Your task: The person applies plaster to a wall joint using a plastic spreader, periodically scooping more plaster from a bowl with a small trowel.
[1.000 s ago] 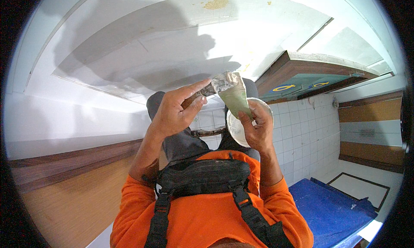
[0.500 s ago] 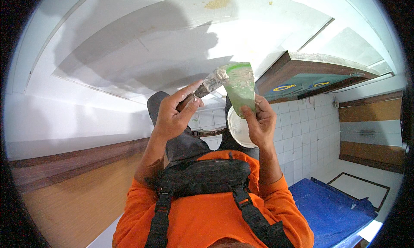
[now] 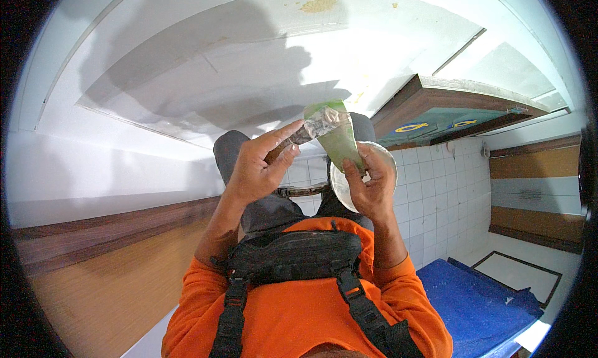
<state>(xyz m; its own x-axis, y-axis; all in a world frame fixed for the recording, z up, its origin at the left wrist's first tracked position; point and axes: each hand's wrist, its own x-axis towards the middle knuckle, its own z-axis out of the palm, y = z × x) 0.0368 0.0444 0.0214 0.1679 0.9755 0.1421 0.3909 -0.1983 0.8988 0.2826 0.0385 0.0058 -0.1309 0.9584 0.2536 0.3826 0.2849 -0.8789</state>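
Note:
My left hand (image 3: pixel 256 170) is closed round the dark handle of a putty knife (image 3: pixel 309 130), its index finger stretched along the tool. Pale, wet-looking filler (image 3: pixel 331 116) covers the knife's end, which lies over the face of a green, flexible plastic spreader (image 3: pixel 340 147). My right hand (image 3: pixel 374 182) pinches the narrow lower end of that spreader, thumb in front. Behind the right hand stands a white round bucket (image 3: pixel 390 190), partly hidden by the hand and close by my leg. The contact between knife and spreader is partly masked by filler.
Ahead rises a pale wall (image 3: pixel 386 31) with a tan patch (image 3: pixel 322 0) and my shadow on it. A dark-framed wooden panel (image 3: pixel 430 99) with fish shapes juts out at right. White tiles (image 3: pixel 430 202) cover the surface below; a blue sheet (image 3: pixel 473 308) lies lower right.
The spreader has tipped left and slightly down, and the knife end now lies across its face. My right hand has shifted a little left and down, uncovering more of the bucket.

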